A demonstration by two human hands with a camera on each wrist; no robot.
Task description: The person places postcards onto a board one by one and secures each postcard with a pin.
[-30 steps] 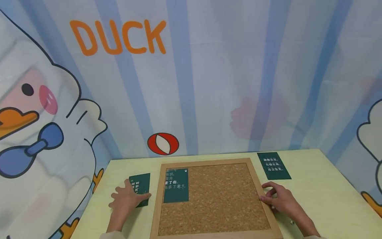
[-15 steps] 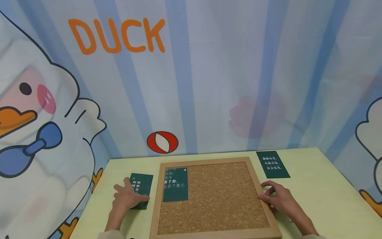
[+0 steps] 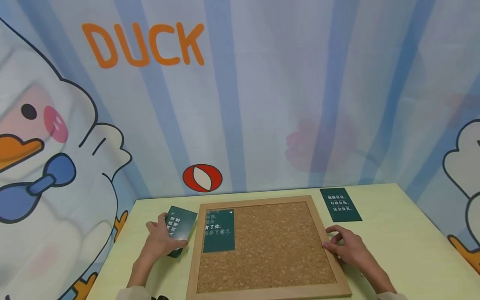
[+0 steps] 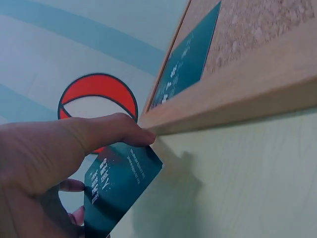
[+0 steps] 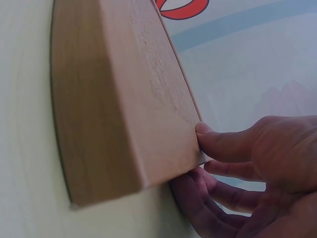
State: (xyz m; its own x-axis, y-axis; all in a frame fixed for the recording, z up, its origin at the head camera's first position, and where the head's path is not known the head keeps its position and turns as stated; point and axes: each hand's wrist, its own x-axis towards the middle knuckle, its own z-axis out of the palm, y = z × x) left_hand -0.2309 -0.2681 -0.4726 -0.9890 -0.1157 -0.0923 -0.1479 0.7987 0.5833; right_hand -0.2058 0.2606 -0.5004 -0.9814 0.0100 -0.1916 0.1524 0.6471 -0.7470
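Observation:
My left hand (image 3: 161, 239) holds a dark green card (image 3: 182, 225) with white writing between thumb and fingers, tilted up off the table. The left wrist view shows the thumb on the edge of this card (image 4: 121, 183), with other fingers partly hidden behind it. A wood-framed cork board (image 3: 277, 250) lies to its right. At the board's right edge, my right hand (image 3: 348, 246) pinches the frame, its thumb on top in the right wrist view and fingers against the side of the frame (image 5: 163, 163). Another green card (image 3: 219, 231) is fixed by a pin at the cork's upper left.
A third green card (image 3: 341, 205) lies on the pale yellow table (image 3: 405, 241) beyond the board's right corner. Behind the table hangs a cloth backdrop (image 3: 262, 104) printed with ducks. A small dark object (image 3: 162, 297) shows at the bottom edge near the left sleeve.
The card under my left hand has been lifted from the table and tilted, and the hand has moved slightly. My right hand stays at the board's edge.

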